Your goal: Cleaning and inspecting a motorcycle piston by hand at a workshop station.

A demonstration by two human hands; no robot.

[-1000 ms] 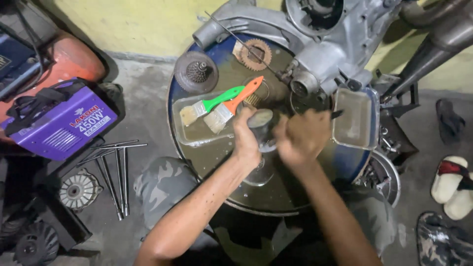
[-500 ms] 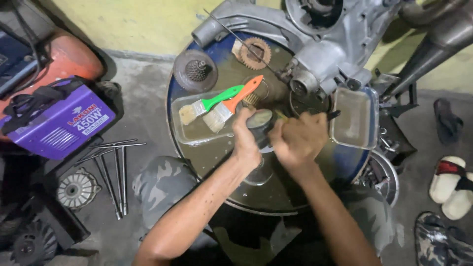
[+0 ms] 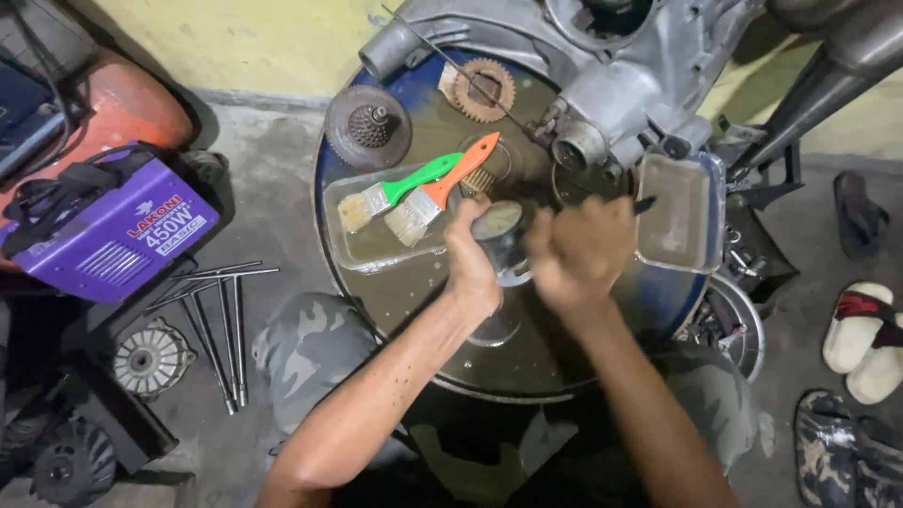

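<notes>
Round metal part (image 3: 499,230), grey and disc-faced, sat in the grip of both hands above the middle of the drum-top surface (image 3: 564,357), a dark, oily round lid with a blue rim. Biggest in view was the grey engine casing (image 3: 602,75) resting on the far edge of that surface, against a yellow wall. Left of the drum, on the concrete floor, stood a purple box-shaped machine (image 3: 113,235), with a finned grey wheel (image 3: 150,359) and a bundle of long T-handled wrenches (image 3: 221,325) lying near it. On the surface, a clear rectangular tray (image 3: 362,249) held murky liquid and two paintbrushes, the green-handled brush (image 3: 395,193) and the orange-handled brush (image 3: 442,188), lying side by side with their bristles in the tray. A second, metal tray (image 3: 677,212) lay at the right edge. A dark gear cluster (image 3: 369,127) and a rusty toothed disc (image 3: 482,91) sat at the far side. The left hand (image 3: 470,263) was curled around the part from the left, fingers wrapped against its rim. The right hand (image 3: 583,249) was closed in a fist around a thin dark tool (image 3: 644,203) whose tip stuck out to the right; this hand was blurred, so its exact contact with the part could not be told. Sandals (image 3: 861,343) lay on the floor at the right.
</notes>
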